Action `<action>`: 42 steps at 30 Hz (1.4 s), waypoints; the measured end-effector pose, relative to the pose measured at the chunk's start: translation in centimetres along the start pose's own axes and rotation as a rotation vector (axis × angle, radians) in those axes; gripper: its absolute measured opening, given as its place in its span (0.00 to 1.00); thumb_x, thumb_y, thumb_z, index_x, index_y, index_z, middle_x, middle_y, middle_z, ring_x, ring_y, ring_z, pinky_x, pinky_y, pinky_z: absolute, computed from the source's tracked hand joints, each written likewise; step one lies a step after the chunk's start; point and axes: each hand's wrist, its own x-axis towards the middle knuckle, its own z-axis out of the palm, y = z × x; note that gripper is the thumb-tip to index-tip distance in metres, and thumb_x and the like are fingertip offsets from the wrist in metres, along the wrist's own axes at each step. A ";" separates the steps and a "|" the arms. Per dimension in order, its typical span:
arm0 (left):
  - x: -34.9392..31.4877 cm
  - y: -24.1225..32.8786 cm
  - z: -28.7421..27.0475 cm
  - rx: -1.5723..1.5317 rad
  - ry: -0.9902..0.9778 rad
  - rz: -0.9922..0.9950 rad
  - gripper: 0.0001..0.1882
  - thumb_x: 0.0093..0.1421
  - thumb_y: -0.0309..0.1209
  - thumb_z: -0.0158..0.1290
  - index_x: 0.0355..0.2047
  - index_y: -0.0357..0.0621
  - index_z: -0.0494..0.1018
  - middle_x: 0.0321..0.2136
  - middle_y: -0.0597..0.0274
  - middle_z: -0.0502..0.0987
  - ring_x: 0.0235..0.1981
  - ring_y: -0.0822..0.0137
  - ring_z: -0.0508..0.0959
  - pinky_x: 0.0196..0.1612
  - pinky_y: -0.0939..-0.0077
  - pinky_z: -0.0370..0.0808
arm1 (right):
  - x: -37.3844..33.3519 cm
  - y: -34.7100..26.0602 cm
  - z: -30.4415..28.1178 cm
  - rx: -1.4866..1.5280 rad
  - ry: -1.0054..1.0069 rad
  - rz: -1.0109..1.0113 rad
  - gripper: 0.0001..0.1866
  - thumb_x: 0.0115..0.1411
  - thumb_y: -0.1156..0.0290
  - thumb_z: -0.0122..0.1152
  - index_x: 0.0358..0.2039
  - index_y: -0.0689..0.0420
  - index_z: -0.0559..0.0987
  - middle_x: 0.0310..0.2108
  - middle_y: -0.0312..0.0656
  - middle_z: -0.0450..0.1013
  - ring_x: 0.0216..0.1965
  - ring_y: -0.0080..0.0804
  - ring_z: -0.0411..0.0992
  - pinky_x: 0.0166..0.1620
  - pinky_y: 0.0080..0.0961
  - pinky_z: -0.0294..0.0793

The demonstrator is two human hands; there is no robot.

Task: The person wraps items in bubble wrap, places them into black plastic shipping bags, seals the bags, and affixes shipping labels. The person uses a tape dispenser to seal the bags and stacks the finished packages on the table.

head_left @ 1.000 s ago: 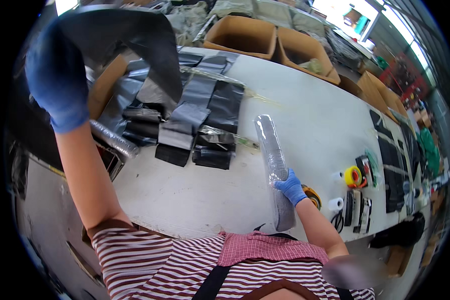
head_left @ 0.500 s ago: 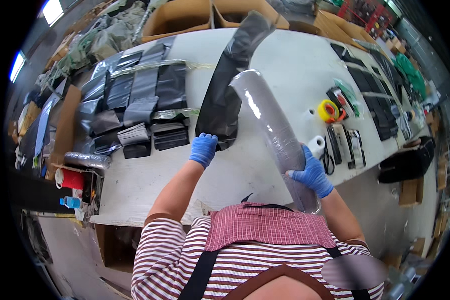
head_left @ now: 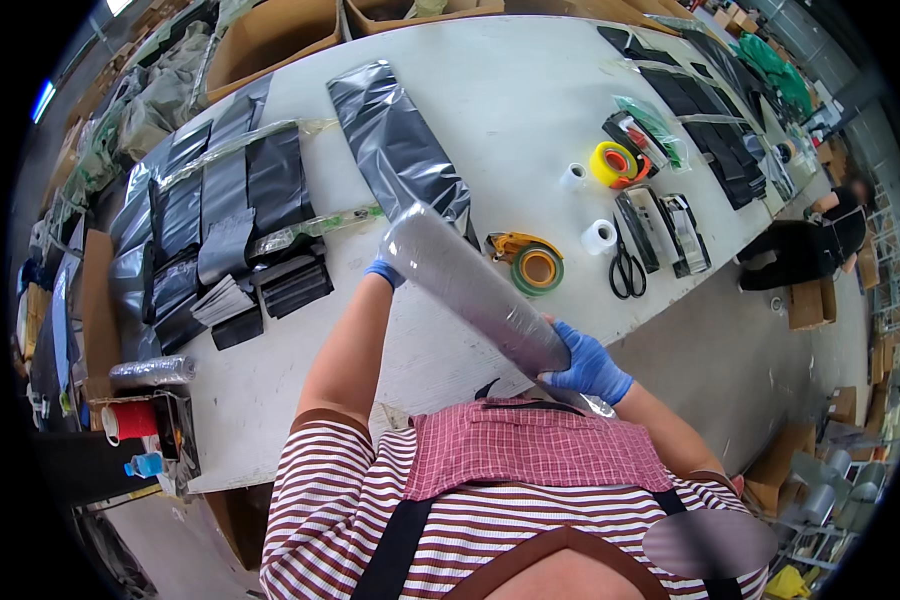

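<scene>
A long grey roll wrapped in clear film point(head_left: 470, 290) slants across in front of me over the table. My right hand point(head_left: 588, 365), in a blue glove, is closed around its lower end, thumb on top. The roll's far end overlaps a flat, shiny black plastic bag point(head_left: 395, 140) lying on the table. Beside that end is my left hand point(head_left: 384, 273), also blue-gloved. Its fingers are hidden behind the roll, so I cannot tell whether they grip the bag or the roll.
Stacks of black bags point(head_left: 275, 175) lie on the left of the white table point(head_left: 510, 90). A tape dispenser point(head_left: 525, 260), black scissors point(head_left: 626, 270) and yellow tape point(head_left: 610, 163) are on the right. Cardboard boxes point(head_left: 270, 45) stand along the far edge. Another person point(head_left: 805, 240) is beyond the right edge.
The roll has tilted left and come down over the bag's near end. The bag now lies flatter. My left hand's fingers have gone out of sight behind the roll, and the view has shifted right.
</scene>
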 end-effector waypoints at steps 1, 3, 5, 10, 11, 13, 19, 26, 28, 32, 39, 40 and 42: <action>0.2 0.7 -0.7 0.533 -0.074 0.060 0.12 0.66 0.31 0.47 0.46 0.45 0.76 0.38 0.60 0.81 0.39 0.63 0.80 0.43 0.69 0.75 | -0.3 0.9 0.7 -0.050 -0.002 0.006 0.49 0.43 0.62 0.72 0.66 0.53 0.59 0.48 0.57 0.72 0.50 0.49 0.73 0.54 0.33 0.71; 0.4 0.9 -2.5 0.727 -0.075 0.010 0.09 0.65 0.31 0.50 0.40 0.43 0.78 0.34 0.62 0.81 0.35 0.64 0.80 0.39 0.71 0.75 | -0.6 2.8 2.0 -0.149 -0.013 0.005 0.48 0.43 0.63 0.71 0.66 0.53 0.59 0.48 0.57 0.72 0.48 0.50 0.73 0.53 0.35 0.72; 0.2 0.6 -3.5 0.268 0.029 -0.143 0.07 0.62 0.31 0.54 0.36 0.43 0.79 0.30 0.63 0.81 0.31 0.67 0.79 0.36 0.72 0.75 | -0.6 3.4 2.6 -0.212 0.005 -0.010 0.48 0.43 0.63 0.71 0.65 0.52 0.59 0.47 0.56 0.73 0.47 0.51 0.73 0.52 0.36 0.73; -1.6 2.5 -1.4 0.625 0.124 -0.046 0.12 0.63 0.36 0.55 0.32 0.40 0.79 0.26 0.69 0.78 0.23 0.72 0.72 0.28 0.73 0.70 | -0.7 4.0 2.4 -0.305 -0.038 0.112 0.48 0.43 0.64 0.70 0.66 0.50 0.59 0.47 0.55 0.73 0.46 0.51 0.73 0.52 0.37 0.72; -1.8 2.1 -2.3 0.578 0.096 0.027 0.14 0.62 0.38 0.56 0.30 0.39 0.79 0.22 0.68 0.76 0.22 0.74 0.69 0.27 0.72 0.68 | -0.3 3.4 2.1 -0.310 -0.081 0.140 0.47 0.44 0.64 0.69 0.66 0.50 0.60 0.47 0.56 0.72 0.47 0.51 0.72 0.53 0.36 0.72; -3.0 2.7 -2.1 0.932 0.126 0.111 0.15 0.62 0.39 0.56 0.29 0.38 0.78 0.20 0.67 0.75 0.22 0.74 0.69 0.27 0.72 0.68 | 0.2 2.5 1.5 -0.270 -0.137 0.175 0.46 0.45 0.65 0.68 0.66 0.50 0.60 0.49 0.55 0.72 0.49 0.49 0.72 0.54 0.35 0.71; -5.0 4.4 0.6 1.507 0.037 0.348 0.12 0.57 0.39 0.56 0.27 0.43 0.78 0.25 0.46 0.77 0.27 0.45 0.76 0.33 0.58 0.72 | 1.3 6.4 1.2 0.463 -0.269 0.258 0.42 0.50 0.65 0.66 0.65 0.57 0.61 0.52 0.48 0.71 0.53 0.37 0.70 0.57 0.30 0.67; -5.2 4.9 3.3 1.763 0.150 0.632 0.09 0.51 0.36 0.56 0.24 0.44 0.76 0.27 0.51 0.77 0.34 0.50 0.76 0.41 0.58 0.73 | 4.2 4.5 1.0 0.796 -0.368 0.411 0.41 0.50 0.61 0.67 0.63 0.61 0.63 0.52 0.47 0.71 0.51 0.37 0.70 0.57 0.31 0.67; -5.4 3.6 4.5 1.793 0.105 0.803 0.09 0.52 0.38 0.55 0.27 0.46 0.77 0.29 0.55 0.77 0.38 0.53 0.76 0.44 0.59 0.71 | 5.0 2.4 1.2 0.425 -0.279 0.299 0.42 0.50 0.58 0.68 0.63 0.59 0.62 0.53 0.47 0.71 0.52 0.37 0.70 0.56 0.32 0.68; -5.0 3.2 2.3 1.602 0.253 0.753 0.16 0.46 0.36 0.61 0.35 0.46 0.76 0.38 0.55 0.75 0.46 0.51 0.72 0.51 0.62 0.69 | 6.3 1.0 0.9 0.043 -0.165 0.426 0.45 0.47 0.60 0.72 0.64 0.56 0.62 0.52 0.50 0.72 0.54 0.38 0.70 0.58 0.30 0.65; 0.2 -1.7 -2.0 0.737 0.487 0.283 0.32 0.49 0.28 0.62 0.53 0.34 0.64 0.41 0.52 0.75 0.37 0.59 0.77 0.35 0.70 0.75 | 7.7 4.4 1.7 0.487 -0.206 0.435 0.39 0.47 0.65 0.71 0.60 0.58 0.68 0.50 0.46 0.74 0.52 0.35 0.71 0.57 0.28 0.66; 1.2 -1.4 -1.4 0.672 0.435 0.173 0.30 0.49 0.28 0.62 0.52 0.34 0.65 0.37 0.53 0.77 0.33 0.60 0.79 0.30 0.71 0.76 | 7.6 3.9 1.5 0.535 -0.209 0.454 0.37 0.47 0.66 0.70 0.59 0.59 0.69 0.50 0.45 0.74 0.51 0.34 0.71 0.57 0.27 0.66; 2.9 -0.8 -0.4 0.500 0.500 -0.047 0.16 0.52 0.28 0.61 0.40 0.36 0.74 0.25 0.58 0.78 0.19 0.65 0.77 0.18 0.70 0.71 | 7.7 4.0 1.2 0.664 -0.232 0.489 0.36 0.48 0.68 0.69 0.58 0.60 0.70 0.49 0.44 0.74 0.50 0.33 0.71 0.56 0.27 0.67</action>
